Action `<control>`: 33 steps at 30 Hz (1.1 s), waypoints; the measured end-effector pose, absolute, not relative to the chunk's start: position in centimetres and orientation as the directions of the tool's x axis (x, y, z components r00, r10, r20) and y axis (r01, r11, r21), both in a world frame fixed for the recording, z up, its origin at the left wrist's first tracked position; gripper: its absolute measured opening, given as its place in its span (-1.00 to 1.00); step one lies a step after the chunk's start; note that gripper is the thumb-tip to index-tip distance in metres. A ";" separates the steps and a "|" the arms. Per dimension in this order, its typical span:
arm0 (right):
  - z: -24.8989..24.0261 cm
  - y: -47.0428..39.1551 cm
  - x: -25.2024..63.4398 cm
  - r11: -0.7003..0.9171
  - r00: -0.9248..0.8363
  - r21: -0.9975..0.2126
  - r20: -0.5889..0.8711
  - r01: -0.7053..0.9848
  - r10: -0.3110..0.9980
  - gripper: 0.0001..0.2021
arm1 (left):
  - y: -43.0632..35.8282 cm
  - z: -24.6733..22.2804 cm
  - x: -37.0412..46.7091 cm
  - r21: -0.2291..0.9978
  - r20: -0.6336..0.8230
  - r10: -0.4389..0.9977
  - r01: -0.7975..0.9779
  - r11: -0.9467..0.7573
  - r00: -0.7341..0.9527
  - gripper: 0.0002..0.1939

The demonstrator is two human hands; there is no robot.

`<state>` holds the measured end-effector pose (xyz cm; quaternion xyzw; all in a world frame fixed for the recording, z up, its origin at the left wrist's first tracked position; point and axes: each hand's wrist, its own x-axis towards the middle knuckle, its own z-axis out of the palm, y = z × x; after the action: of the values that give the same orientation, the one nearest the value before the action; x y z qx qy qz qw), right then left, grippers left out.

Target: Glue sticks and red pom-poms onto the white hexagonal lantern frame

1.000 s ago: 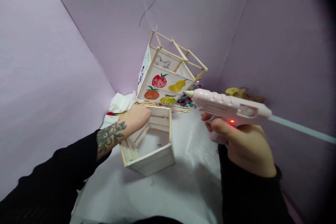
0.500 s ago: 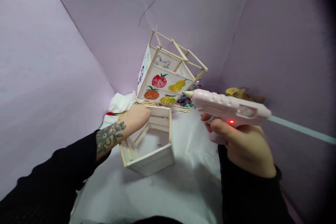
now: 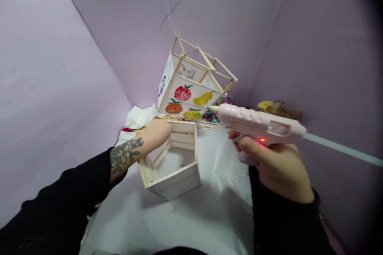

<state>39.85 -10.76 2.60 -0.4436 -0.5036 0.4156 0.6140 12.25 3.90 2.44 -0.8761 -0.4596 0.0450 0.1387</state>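
In my right hand is a pale pink glue gun, its red light lit and its nozzle pointing left. The fingers wrap round its handle, near the trigger. My left hand, curled with its fingertips hidden, lies over the far left corner of a box-like lantern frame. That frame has thin wooden sticks inside, white sides and an open top, and it rests on the white covering. Behind it stands a tilted stick lantern with painted fruit on its white panel and a clear wire loop on top.
Thin wooden sticks lie behind the frame, beside crumpled white paper. Small coloured beads sit under the lantern. A yellow roll of tape is at the right. Pale panels enclose the workspace.
The glue gun has shifted very slightly to the left. My left hand keeps its place at the frame's corner, and the whole view has drifted a little.
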 end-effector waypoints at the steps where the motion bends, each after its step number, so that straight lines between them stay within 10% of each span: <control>1: 2.6 -10.8 39.9 0.259 0.150 -0.964 0.247 -0.066 0.957 -0.79 | 3.5 3.3 12.2 -0.306 0.040 0.831 0.799 -0.518 0.555 -0.75; 8: 2.2 -10.5 40.0 0.256 0.205 -0.964 0.236 -0.075 0.950 -0.82 | 0.4 10.2 8.9 -0.267 0.159 0.918 0.911 -0.316 0.365 -0.65; 14: 2.1 -9.7 39.4 0.243 0.134 -0.967 0.252 0.080 0.958 -0.79 | -3.2 8.4 4.7 0.243 0.483 0.866 0.931 -0.273 0.128 -0.72; 19: 2.3 -8.7 37.9 0.274 -0.042 -0.912 0.275 0.304 0.961 -0.69 | -4.5 5.1 3.5 0.551 0.433 0.901 0.782 -0.292 0.031 -0.76; 27: 5.7 -4.5 32.5 0.483 -0.403 -0.571 0.272 0.663 0.874 -0.78 | -3.1 2.1 2.9 0.752 0.408 0.909 0.532 -0.389 0.088 -0.75; 33: 4.9 -1.6 29.0 0.562 -0.559 -0.283 0.101 0.777 0.823 -0.88 | -2.5 1.0 3.3 0.683 0.431 0.887 0.584 -0.439 0.164 -0.75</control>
<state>29.03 -1.57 4.92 -0.4563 -0.8767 0.1036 0.1114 3.31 -2.54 0.97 -0.7404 -0.4968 -0.4139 -0.1832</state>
